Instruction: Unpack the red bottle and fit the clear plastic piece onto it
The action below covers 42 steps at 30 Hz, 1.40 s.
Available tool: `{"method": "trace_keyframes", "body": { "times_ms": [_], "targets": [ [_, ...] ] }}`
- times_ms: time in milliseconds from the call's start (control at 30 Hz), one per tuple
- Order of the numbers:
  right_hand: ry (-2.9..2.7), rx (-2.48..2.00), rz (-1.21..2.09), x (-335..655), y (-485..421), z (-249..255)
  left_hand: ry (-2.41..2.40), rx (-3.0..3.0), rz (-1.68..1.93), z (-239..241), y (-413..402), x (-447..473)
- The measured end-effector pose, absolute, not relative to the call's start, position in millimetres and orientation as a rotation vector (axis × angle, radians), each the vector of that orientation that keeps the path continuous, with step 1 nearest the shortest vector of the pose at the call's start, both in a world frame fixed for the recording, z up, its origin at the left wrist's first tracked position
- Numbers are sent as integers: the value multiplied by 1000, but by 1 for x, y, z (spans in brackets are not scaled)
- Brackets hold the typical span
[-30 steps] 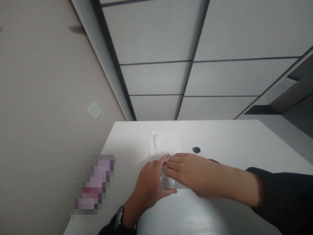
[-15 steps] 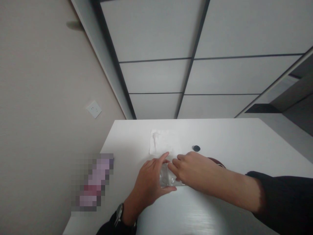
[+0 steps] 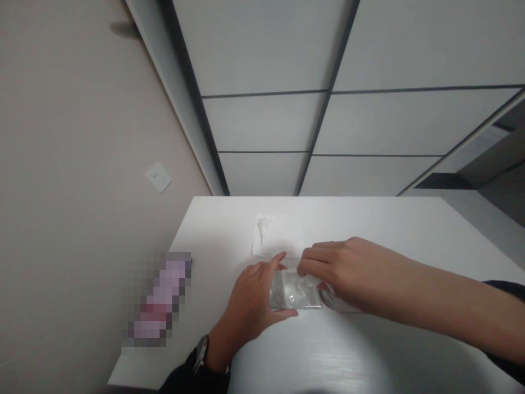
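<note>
Head-cam view looking down at a white tabletop (image 3: 394, 230) that fills the lower half of the frame. Just below ctr lies a small clear plastic bag (image 3: 295, 293), flat on the tabletop btwn two hands. It's glossy & crinkled, w/ something pale inside that can't be made out. By its looks it is very light, floppy, slick film. It would likely buckle under a squeeze and slide on the smooth top. It is prob. best taken by pinching an edge or corner w/ the other side steadied, not by gripping the middle.

The left hand (image 3: 252, 298), lower ctr-left, is half open in a C shape. Its forefinger lies along the bag's upper left edge and its thumb along the lower edge, so the bag's left end sits clamped btwn them. A watch (image 3: 200, 354) shows at that wrist, above a dark sleeve (image 3: 188, 380).

The right hand (image 3: 340, 268), ctr-right, reaches in from the right edge of the frame. Its fingers are curled close together, w/ the tips on the bag's upper right edge, pinching it as far as can be seen. The thumb is hidden under the hand, and the hand covers the bag's right end.

Just above the hands is a white folded cloth (image 3: 276, 241). At lower left, a blurred-out pinkish item (image 3: 159, 298) sits at the tabletop's edge. At left is a beige wall w/ a socket (image 3: 158, 177).
</note>
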State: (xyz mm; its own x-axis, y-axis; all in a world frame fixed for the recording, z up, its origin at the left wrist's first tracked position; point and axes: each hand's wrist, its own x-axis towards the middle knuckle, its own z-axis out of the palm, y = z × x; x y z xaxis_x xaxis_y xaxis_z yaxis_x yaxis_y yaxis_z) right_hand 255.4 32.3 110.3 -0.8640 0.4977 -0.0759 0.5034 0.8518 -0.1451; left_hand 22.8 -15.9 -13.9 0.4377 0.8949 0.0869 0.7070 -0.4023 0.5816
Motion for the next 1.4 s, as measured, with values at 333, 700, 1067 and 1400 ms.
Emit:
{"method": "trace_keyframes", "body": {
  "times_ms": [333,700,1067,1400],
  "targets": [
    [3025,803,-144,262,32,115,1334,2219,572,-13,-16,22],
    [3000,841,-158,259,30,121,1338,2229,563,-13,-16,22],
    [2967,878,-238,257,30,124,1330,2221,560,-12,-17,22],
    [2866,941,-258,252,33,127,1339,2237,550,-12,-17,22]
  ]
}}
